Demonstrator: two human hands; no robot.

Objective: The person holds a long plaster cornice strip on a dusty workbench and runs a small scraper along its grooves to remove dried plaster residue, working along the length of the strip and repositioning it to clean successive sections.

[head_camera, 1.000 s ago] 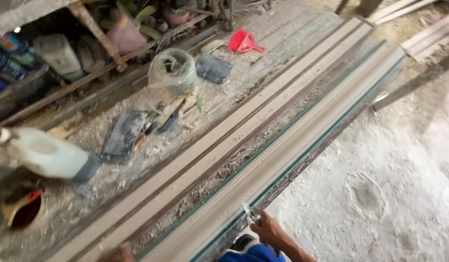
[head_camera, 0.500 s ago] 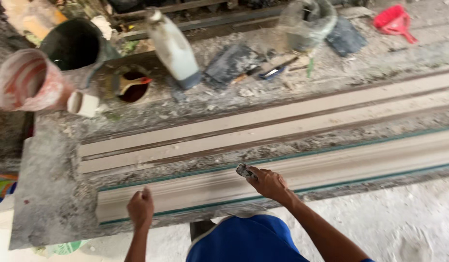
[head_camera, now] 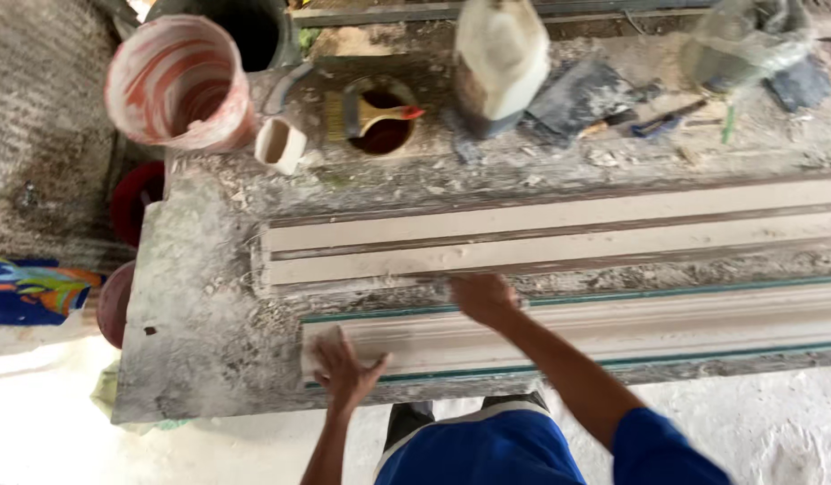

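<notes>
We find the left hand (head_camera: 345, 370) spread flat, fingers splayed and grasping nothing, pressed on the near left end of a long pale moulding (head_camera: 613, 328) that lies lengthwise along the front of the dusty workbench (head_camera: 191, 314). The right hand (head_camera: 481, 296) rests at the moulding's far edge, on the grey strip of bench between the two mouldings; it is blurred, and we cannot tell whether it is clenched or holding anything. A second moulding (head_camera: 559, 238), with two pale bands, lies parallel just behind. Along the bench's back edge we note a red-streaked bucket (head_camera: 180, 83), a small white cup (head_camera: 280, 145), a tin with a brush across it (head_camera: 380, 121), a white plastic jug (head_camera: 499, 56) and, probably, a scraper (head_camera: 582, 97) beside it.
</notes>
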